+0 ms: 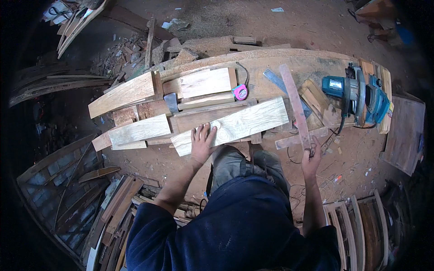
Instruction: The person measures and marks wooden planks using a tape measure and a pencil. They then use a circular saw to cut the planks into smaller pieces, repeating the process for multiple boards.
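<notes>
My left hand [202, 140] lies on the near edge of a pale grained board [253, 121], fingers spread over its top face. This board slants across the front of the workbench, close to my legs. My right hand [311, 156], closed, grips the lower end of a reddish wooden square [294, 97]. Its long blade points away over the bench, and a shorter crosspiece [289, 141] crosses near my fingers. The square stays apart from the board, to its right. A pink tape measure [241, 92] sits beyond the board.
A teal circular saw [357, 97] stands at the bench's right end. Several cut boards [138, 130] lie on the left, near a hatchet-like tool [171, 103]. A bluish metal strip [274, 80] rests behind the square. Stacked timber [122, 207] lies behind me on both sides.
</notes>
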`<state>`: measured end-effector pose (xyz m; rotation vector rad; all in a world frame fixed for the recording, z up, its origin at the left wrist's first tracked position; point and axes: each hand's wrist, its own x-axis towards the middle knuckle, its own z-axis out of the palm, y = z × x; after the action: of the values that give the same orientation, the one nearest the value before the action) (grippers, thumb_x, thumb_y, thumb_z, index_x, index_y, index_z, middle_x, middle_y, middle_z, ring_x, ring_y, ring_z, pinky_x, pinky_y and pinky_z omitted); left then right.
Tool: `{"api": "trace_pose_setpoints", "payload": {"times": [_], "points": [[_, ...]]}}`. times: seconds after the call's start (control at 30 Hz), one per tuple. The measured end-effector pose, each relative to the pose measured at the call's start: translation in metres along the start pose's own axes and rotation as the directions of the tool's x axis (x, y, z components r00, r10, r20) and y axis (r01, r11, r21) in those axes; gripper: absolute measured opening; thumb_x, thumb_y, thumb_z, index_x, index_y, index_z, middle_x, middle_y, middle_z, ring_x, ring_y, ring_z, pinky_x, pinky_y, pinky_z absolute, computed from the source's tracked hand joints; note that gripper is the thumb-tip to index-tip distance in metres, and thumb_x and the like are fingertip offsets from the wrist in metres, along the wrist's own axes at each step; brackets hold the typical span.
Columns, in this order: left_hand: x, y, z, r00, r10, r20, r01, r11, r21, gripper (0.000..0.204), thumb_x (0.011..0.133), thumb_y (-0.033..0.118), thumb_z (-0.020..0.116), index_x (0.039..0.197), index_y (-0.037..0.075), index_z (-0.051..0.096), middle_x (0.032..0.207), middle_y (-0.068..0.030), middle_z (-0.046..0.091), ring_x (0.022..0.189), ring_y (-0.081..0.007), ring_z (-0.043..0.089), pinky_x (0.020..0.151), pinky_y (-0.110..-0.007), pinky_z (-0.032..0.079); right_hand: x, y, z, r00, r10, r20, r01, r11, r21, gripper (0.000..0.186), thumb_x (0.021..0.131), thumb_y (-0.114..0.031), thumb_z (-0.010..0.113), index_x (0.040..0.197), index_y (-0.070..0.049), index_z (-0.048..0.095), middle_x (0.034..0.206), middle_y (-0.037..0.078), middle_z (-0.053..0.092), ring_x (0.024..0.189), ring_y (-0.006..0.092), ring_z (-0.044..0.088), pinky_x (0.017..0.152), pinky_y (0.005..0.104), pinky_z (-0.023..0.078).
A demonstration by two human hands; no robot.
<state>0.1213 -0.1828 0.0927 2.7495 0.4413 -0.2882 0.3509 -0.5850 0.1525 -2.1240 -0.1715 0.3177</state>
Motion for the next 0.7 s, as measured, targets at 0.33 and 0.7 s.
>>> {"api": "trace_pose_setpoints", "payload": {"times": [0.33, 0.7], "points": [[0.064, -0.081, -0.087, 0.98, -0.091, 0.179, 0.191, 0.707, -0.682, 0.055, 0.096, 0.038, 0.07, 0.138, 0.004, 0.063, 0.119, -0.0212, 0.073, 0.111, -0.0233, 0.069, 0.102, -0.039, 0.052, 0.001, -0.009, 0.012, 0.992, 0.091, -0.087, -0.078, 0.986, 0.144, 0.047, 0.092, 0.007, 0.051, 0.139, 0.005, 0.053, 0.082, -0.001, 0.055, 0.068, 0.0056, 0.047, 0.059, 0.0225, 0.038], [0.126, -0.095, -0.1, 0.843, -0.21, 0.496, 0.49, 0.679, -0.546, 0.064, 0.102, 0.055, 0.058, 0.138, 0.002, 0.064, 0.116, -0.0097, 0.072, 0.107, -0.0172, 0.061, 0.099, -0.034, 0.047, -0.016, -0.002, 0.024, 0.993, 0.1, -0.061, -0.082, 0.966, 0.244, 0.048, 0.09, 0.008, 0.049, 0.137, 0.004, 0.054, 0.079, -0.003, 0.049, 0.069, 0.0058, 0.045, 0.061, 0.0225, 0.037]]}}
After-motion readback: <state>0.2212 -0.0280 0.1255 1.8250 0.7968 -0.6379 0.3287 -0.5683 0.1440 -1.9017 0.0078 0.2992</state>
